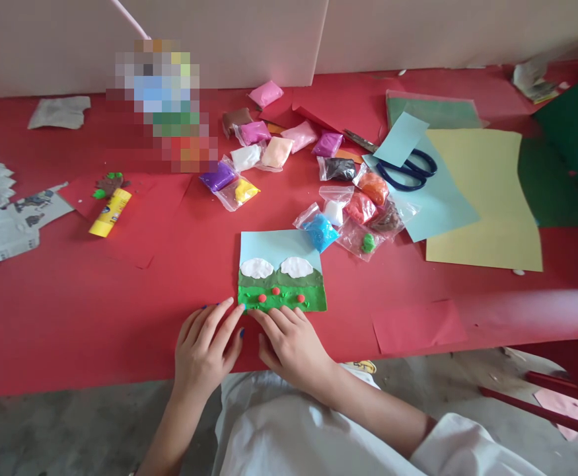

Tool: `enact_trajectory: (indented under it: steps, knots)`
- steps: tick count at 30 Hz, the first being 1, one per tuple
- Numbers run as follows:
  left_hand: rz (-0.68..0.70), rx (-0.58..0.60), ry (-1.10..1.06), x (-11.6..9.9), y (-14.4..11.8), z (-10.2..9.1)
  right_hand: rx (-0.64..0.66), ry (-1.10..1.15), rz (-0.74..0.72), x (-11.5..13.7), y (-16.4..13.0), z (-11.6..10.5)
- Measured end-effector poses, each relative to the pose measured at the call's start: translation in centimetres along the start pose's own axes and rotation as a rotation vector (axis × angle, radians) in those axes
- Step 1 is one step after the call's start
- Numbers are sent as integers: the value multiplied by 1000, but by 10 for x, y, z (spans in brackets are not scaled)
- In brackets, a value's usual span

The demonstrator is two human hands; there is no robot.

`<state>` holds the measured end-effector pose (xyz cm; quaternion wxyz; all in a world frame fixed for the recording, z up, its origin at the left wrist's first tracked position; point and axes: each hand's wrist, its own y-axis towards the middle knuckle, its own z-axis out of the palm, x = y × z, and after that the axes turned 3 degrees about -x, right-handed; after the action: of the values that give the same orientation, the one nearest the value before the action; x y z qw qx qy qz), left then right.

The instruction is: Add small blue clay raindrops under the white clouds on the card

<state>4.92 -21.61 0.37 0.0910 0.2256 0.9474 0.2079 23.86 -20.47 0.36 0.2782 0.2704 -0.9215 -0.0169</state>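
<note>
A small clay picture [281, 272] lies on the red table in front of me. It has a pale blue sky, two white clay clouds, dark green hills and a bright green strip with three red dots. My left hand [208, 347] is open with fingers apart, its index fingertip touching the picture's lower left corner. My right hand [291, 340] rests along the bottom edge, fingers stretched out, fingertips on the green clay. Neither hand grips anything. Just above the picture's upper right corner sits a bag of blue clay [321, 231], overlapping the card.
Several small bags of coloured clay, such as a black one [338, 168], lie behind the picture. Blue-handled scissors [407, 173] rest among paper sheets [487, 198] to the right. A yellow glue stick [110, 213] and newspaper scraps [4, 235] are on the left. One area is pixelated.
</note>
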Motion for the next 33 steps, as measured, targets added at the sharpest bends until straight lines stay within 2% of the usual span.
enact_trajectory:
  steps: [6, 12, 18, 21, 23, 25, 29, 31, 33]
  knots:
    - [51, 9, 33, 1, -4, -1, -2, 5, 0, 0, 0, 1]
    - [-42, -20, -39, 1, -1, 1, 6, 7, 12, 0, -1, 1]
    - [-87, 54, -84, 1, 3, 0, 8, -7, 9, 0, -2, 4]
    - [-126, 59, -140, 5, 4, 1, 41, 28, 10, 0, 1, -3]
    - [-134, 76, -198, 9, 8, 3, 66, 109, 3, -1, 9, -18]
    - [-122, 104, -243, 15, 14, 4, 66, 169, 0, -4, 26, -40]
    - [-102, 133, -306, 25, 24, 7, 21, 16, 29, -16, 93, -80]
    - [-98, 130, -345, 27, 25, 7, 38, -84, 32, -23, 136, -84]
    - [-93, 122, -355, 28, 25, 6, 78, -149, -19, -30, 180, -75]
